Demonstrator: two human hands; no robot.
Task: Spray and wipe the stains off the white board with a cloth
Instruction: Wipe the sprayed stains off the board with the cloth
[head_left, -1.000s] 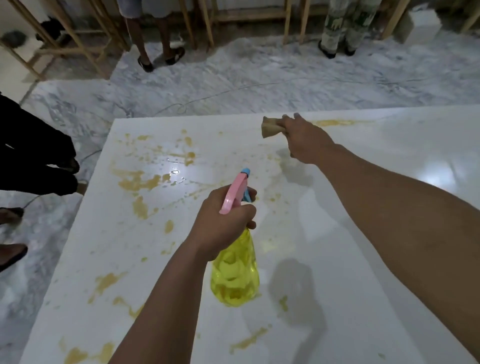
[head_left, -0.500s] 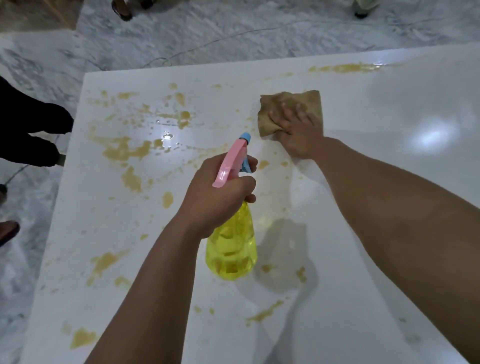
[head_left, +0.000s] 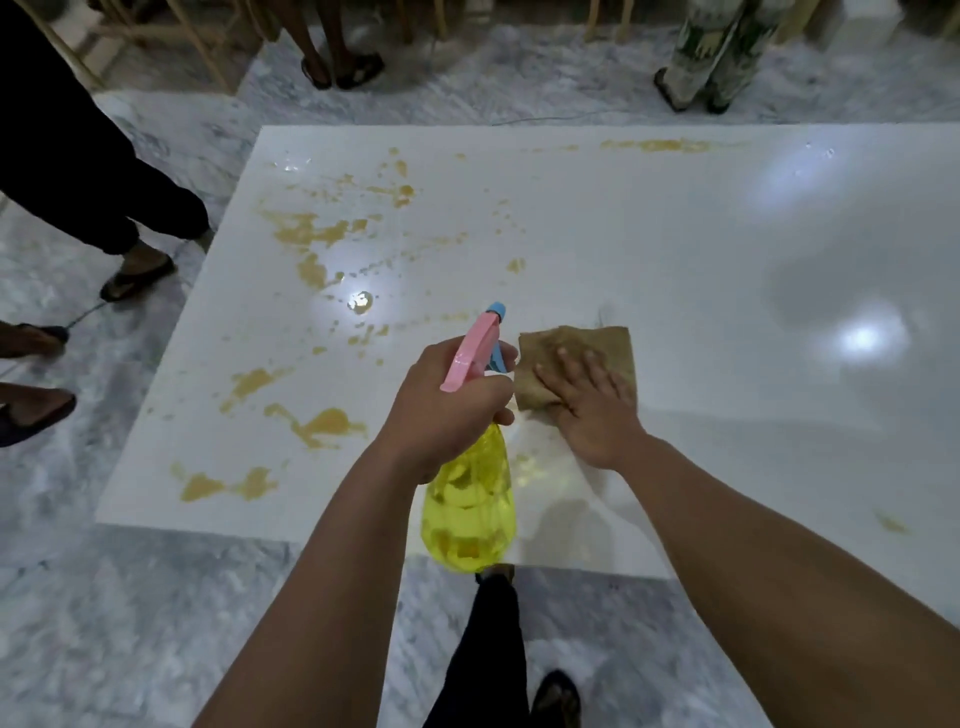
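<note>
The white board (head_left: 675, 270) lies flat on the marble floor, with yellow-brown stains (head_left: 311, 234) spread over its left half and a streak near the far edge. My left hand (head_left: 447, 405) grips a yellow spray bottle (head_left: 470, 514) with a pink trigger head and blue nozzle, held over the board's near edge and pointing away. Just to its right, my right hand (head_left: 592, 410) presses flat on a brown cloth (head_left: 576, 358) that lies on the board's surface.
People stand around the board: legs and sandals at the left (head_left: 135, 275), bare legs at the far side (head_left: 337, 67), patterned trousers at the far right (head_left: 717, 57). My own dark trouser leg (head_left: 488, 649) is below. Wooden frames stand at the back.
My right hand has dragged the cloth from the far part of the board back toward the near edge, beside the bottle. The view has pulled back, showing the board's near edge.
</note>
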